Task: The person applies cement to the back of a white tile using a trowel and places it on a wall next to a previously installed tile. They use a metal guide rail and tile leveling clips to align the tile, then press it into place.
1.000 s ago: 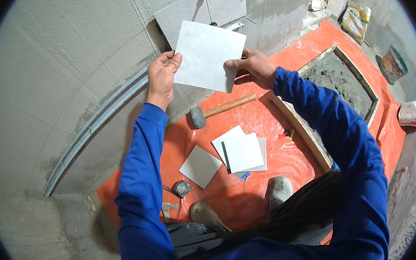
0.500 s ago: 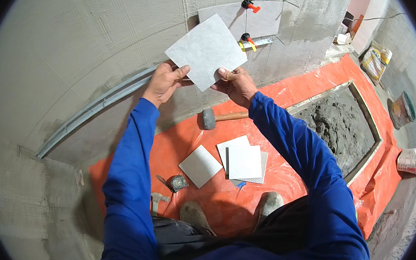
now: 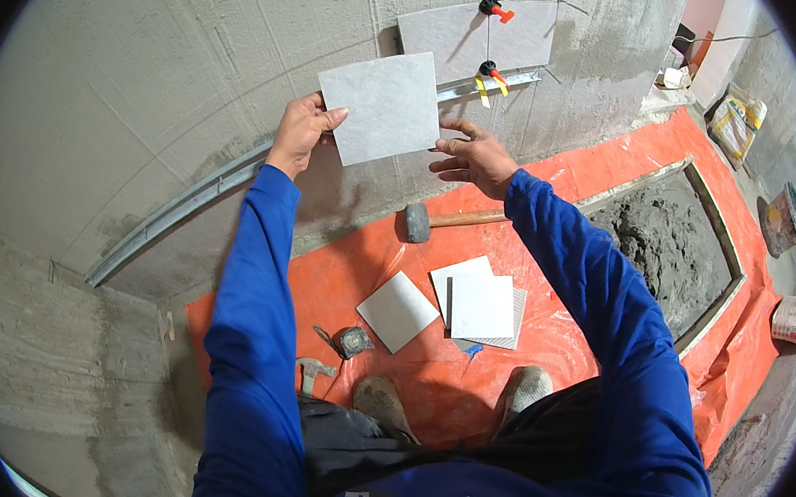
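A light grey tile (image 3: pixel 379 110) is raised in front of the rough wall. My left hand (image 3: pixel 304 130) grips its left edge, thumb on the face and fingers behind. Beside the lower right corner is my right hand (image 3: pixel 481 159), its fingers spread and a fingertip at or very near the edge. Just beyond, two tiles (image 3: pixel 521 34) are set on the wall side by side. Across their joint sit two black levelling clips with red handles (image 3: pixel 497 9), and yellow wedges (image 3: pixel 491 88) hang by the lower one. A metal rail (image 3: pixel 184 206) runs along the wall below.
On the orange sheet (image 3: pixel 398 249) lie a mallet (image 3: pixel 417 224), a loose tile (image 3: pixel 398 311), a small tile stack (image 3: pixel 481 308), a tape measure (image 3: pixel 352 341) and a hammer (image 3: pixel 312 371). A framed tray of wet mortar (image 3: pixel 673 244) is at right, with a bucket (image 3: pixel 785 221) and bags (image 3: pixel 738 122) beyond.
The tile has turned from a diamond pose to nearly level edges and moved slightly left. My right hand has loosened its grip and spread its fingers; my left still holds on.
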A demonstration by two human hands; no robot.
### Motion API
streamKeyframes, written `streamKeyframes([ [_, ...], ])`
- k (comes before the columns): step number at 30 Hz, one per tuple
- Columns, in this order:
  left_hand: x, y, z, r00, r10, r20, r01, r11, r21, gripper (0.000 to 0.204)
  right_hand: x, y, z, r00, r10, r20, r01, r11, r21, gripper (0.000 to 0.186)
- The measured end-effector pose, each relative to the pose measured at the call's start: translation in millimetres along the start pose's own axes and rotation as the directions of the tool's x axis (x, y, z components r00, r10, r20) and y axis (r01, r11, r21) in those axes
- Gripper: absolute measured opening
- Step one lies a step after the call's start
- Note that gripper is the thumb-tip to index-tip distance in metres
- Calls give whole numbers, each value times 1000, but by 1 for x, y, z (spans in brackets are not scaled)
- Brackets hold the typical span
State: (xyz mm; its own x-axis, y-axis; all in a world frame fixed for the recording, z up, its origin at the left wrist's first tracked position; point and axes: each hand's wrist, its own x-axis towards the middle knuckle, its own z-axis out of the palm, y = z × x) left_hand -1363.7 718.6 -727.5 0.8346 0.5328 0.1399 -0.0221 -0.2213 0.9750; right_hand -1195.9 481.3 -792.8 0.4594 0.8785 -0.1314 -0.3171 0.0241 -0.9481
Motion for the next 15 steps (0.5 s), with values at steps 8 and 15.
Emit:
streamKeyframes([
  [8,1,0,-1,1000,-2,-31,4,998,65,26,2,0,5,996,-6,86,11,998,-59,66],
  [15,3,-6,-12,1000,-12,-9,13,998,69,26,4,5,12,995,27,99,-25,999,-22,73],
])
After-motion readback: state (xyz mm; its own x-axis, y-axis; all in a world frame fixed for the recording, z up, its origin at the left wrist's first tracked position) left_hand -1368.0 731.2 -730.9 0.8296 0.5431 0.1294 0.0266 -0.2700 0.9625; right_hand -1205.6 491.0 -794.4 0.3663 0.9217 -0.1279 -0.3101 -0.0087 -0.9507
